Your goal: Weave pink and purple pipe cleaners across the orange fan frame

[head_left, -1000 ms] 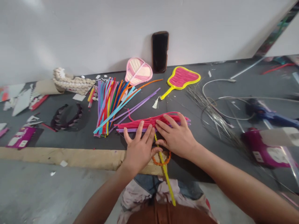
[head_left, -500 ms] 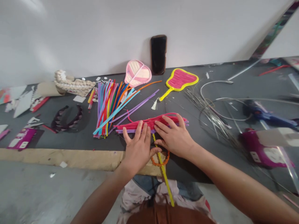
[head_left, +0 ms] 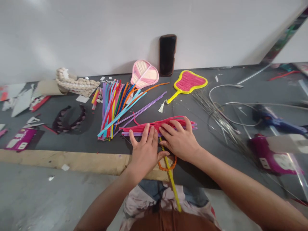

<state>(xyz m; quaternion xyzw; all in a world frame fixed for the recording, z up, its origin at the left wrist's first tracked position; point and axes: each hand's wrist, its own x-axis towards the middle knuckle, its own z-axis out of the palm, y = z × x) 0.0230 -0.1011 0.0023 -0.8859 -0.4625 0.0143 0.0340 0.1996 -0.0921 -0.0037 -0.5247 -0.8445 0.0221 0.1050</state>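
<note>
A bundle of red pipe cleaners [head_left: 134,127] lies crosswise on the dark table, with purple pipe cleaners [head_left: 128,134] along its near side. My left hand [head_left: 145,154] rests on the left half of the bundle, fingers stretched and spread. On the right half lies my right hand [head_left: 183,142], its fingers apart and slightly bent. Their fingertips nearly meet at the middle. From there a yellow twisted stem [head_left: 175,191] runs down toward my lap, past the table edge. An orange twisted ring [head_left: 175,163] encircles the stem below my palms. My hands hide the bundle's centre.
Loose multicoloured pipe cleaners [head_left: 113,110] lie at left, near a dark headband [head_left: 57,123]. Behind are a pink fan shape [head_left: 144,74], a yellow-edged fan [head_left: 190,82] and a phone [head_left: 167,55] against the wall. Wires [head_left: 216,115] and a blue glue gun [head_left: 276,120] lie right.
The view has shifted slightly, so things appear a little farther right. Both hands stay on the bundle with hardly any movement.
</note>
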